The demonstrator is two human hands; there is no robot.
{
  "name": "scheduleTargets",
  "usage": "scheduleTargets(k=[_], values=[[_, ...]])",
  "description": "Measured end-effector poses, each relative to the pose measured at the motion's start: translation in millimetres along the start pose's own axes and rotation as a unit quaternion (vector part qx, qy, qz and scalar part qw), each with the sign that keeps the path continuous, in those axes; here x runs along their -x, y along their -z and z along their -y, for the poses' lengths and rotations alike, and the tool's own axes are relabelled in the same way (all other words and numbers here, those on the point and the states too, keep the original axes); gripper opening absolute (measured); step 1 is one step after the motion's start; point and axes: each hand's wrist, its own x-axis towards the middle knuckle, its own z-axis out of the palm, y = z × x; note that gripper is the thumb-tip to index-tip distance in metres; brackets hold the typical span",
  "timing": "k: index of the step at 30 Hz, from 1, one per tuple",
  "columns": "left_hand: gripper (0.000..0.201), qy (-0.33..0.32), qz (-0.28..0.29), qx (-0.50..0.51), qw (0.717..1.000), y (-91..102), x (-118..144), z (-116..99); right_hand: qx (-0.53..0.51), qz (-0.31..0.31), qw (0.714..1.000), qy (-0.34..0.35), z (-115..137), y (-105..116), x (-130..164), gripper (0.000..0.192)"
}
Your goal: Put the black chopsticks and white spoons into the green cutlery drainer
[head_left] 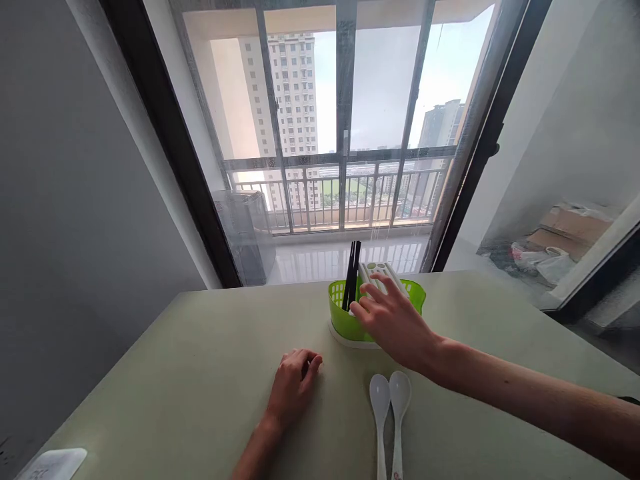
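Observation:
A green slotted basket [345,327] with a white base stands near the far edge of the table. Black chopsticks [352,273] lean upright in its left part, and a white ribbed piece [395,275] with green oval openings rises behind my fingers. Over the basket, my right hand [393,320] reaches in from the right, its fingers bent and apart around the white piece; no held thing can be made out. My left hand [294,383] rests on the table left of the basket, loosely curled with nothing visible in it. Two white spoons [390,400] lie side by side in front of the basket.
The pale green table [210,373] reaches to a glass door with a balcony behind it. A white object [57,463] lies at the table's near left corner. Cardboard boxes [575,227] and plastic bags sit beyond the glass at right.

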Motion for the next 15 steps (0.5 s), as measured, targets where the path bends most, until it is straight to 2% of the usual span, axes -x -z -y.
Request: scheduleTargets(k=[11,13,15], values=[[0.044,0.006,-0.001,-0.002,1.0,0.7,0,0,-0.022,0.019,0.999,-0.014,2,-6,0,0.022],[0.045,0.004,-0.001,-0.003,1.0,0.1,0,0,-0.038,-0.003,0.999,-0.018,3,-2,6,0.029],[0.045,0.001,-0.001,-0.005,1.0,-0.3,0,-1,-0.066,-0.051,0.997,-0.004,3,2,14,0.035]])
